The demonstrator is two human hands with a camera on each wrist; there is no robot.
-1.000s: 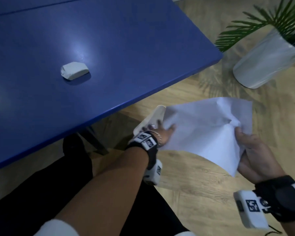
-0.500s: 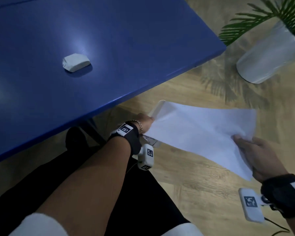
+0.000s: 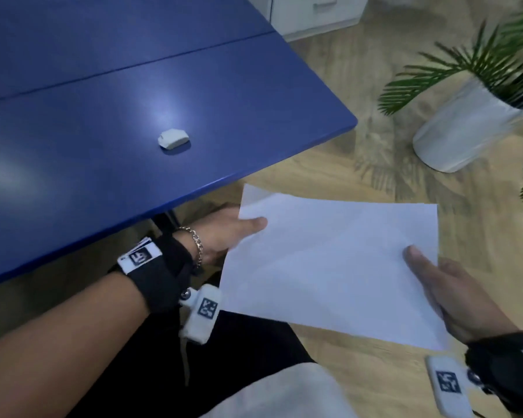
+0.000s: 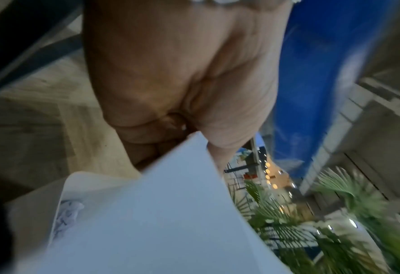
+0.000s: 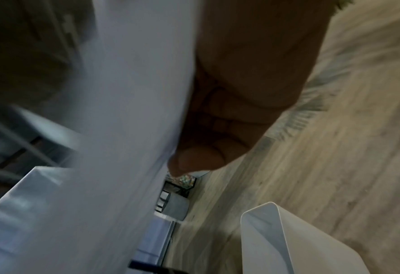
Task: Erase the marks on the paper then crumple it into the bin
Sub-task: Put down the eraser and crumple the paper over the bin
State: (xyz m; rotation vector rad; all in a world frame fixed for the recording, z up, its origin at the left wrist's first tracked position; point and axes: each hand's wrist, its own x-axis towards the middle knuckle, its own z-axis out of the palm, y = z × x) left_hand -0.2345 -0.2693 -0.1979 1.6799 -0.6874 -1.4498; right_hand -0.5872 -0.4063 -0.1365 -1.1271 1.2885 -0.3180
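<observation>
Beside blue table: left hand and right hand pinch opposite edges of paper; light, limp, easily crumpled.

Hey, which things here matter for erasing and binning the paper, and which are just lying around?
For the job: paper, held by left hand and right hand; eraser; bin.

Just there: potted plant, blue table, cabinet.

head view downward, wrist views close along palms, sharing paper
</observation>
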